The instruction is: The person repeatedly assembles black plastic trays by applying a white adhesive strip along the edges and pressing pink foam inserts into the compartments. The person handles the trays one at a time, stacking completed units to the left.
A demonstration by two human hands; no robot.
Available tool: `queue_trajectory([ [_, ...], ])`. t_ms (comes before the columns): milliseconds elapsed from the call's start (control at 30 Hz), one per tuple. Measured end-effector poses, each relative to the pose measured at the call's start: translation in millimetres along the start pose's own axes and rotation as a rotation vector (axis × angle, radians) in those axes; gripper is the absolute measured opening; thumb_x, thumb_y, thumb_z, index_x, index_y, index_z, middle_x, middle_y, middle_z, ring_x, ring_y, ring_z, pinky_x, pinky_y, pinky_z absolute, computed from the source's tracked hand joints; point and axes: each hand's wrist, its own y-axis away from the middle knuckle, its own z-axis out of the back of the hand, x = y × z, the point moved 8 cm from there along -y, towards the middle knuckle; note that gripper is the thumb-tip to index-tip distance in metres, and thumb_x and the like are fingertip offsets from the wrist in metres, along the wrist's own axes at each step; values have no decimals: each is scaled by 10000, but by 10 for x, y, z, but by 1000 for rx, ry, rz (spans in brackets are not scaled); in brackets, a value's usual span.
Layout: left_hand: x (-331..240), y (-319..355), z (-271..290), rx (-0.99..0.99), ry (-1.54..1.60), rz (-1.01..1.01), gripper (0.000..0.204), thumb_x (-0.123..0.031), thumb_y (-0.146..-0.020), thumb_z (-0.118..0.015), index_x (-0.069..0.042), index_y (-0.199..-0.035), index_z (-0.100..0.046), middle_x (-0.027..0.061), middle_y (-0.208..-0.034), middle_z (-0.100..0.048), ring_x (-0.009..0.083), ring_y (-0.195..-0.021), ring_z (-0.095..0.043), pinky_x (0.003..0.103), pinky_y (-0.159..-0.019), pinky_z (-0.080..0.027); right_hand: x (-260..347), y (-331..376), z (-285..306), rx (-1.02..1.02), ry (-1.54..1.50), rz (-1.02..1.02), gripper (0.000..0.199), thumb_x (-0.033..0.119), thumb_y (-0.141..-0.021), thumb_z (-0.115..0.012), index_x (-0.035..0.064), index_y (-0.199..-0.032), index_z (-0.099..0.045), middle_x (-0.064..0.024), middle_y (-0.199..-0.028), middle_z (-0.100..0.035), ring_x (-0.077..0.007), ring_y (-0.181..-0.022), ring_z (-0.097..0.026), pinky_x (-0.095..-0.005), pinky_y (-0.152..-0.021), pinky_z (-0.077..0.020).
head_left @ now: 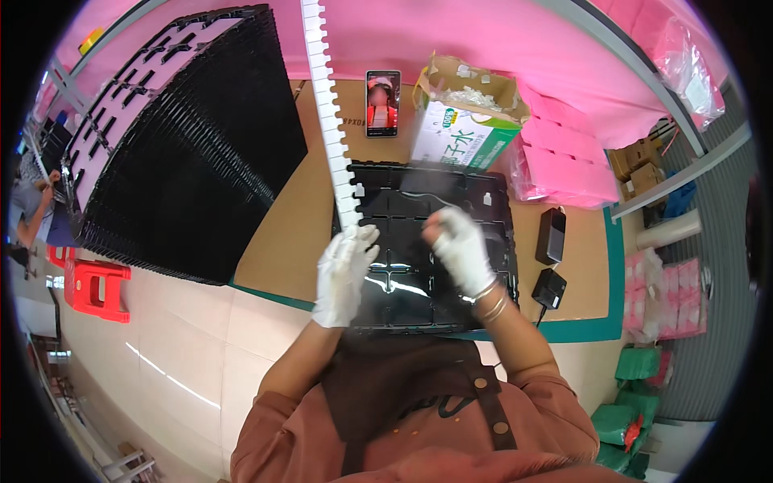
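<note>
My left hand (342, 278), in a white glove, pinches the lower end of a long white strip (326, 113) with notches along one edge. The strip runs up and away past the top of the view. Beneath both hands lies a black moulded plastic tray (475, 193) with shallow compartments, a few small pale pieces on it. My right hand (463, 251), gloved in white with bare fingertips, hovers over the tray's middle, fingers curled together and slightly blurred. Whatever the right fingers may hold is too small to make out.
A tall stack of black trays (193, 153) leans at the left. Behind the tray stand a phone (382, 105) and an open carton (463, 129) with white scraps. Pink packs (564, 153) and two black adapters (551, 236) sit right. A red stool (101, 288) is on the floor.
</note>
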Motion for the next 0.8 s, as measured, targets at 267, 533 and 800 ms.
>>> queue_trajectory([
  [267,57,206,-172,-15,-124,-9,357,-245,-1001,-517,21,-1237,-543,106,-1172,-599,182,-1075,-581,306,-961,-447,-36,304,-772,139,-562,-240,162,114,-863,-709,3,-962,-644,3,-867,-652,-56,-783,-567,-231,-687,-461],
  [533,-132,-145,9,-48,-200,-38,208,-172,-936,-613,-3,-1056,-592,124,-984,-662,209,-915,-661,329,-798,-538,786,547,-117,-171,180,494,188,-14,-605,-742,82,-745,-662,-38,-909,-642,-224,-796,-607,-339,-691,-494],
  [800,30,-236,691,-139,-406,57,327,-263,-944,-610,42,-1051,-564,191,-984,-665,274,-903,-685,314,-789,-541,-416,658,1192,197,566,-77,161,-107,-619,-666,27,-707,-654,-102,-816,-582,-273,-784,-594,-364,-697,-504],
])
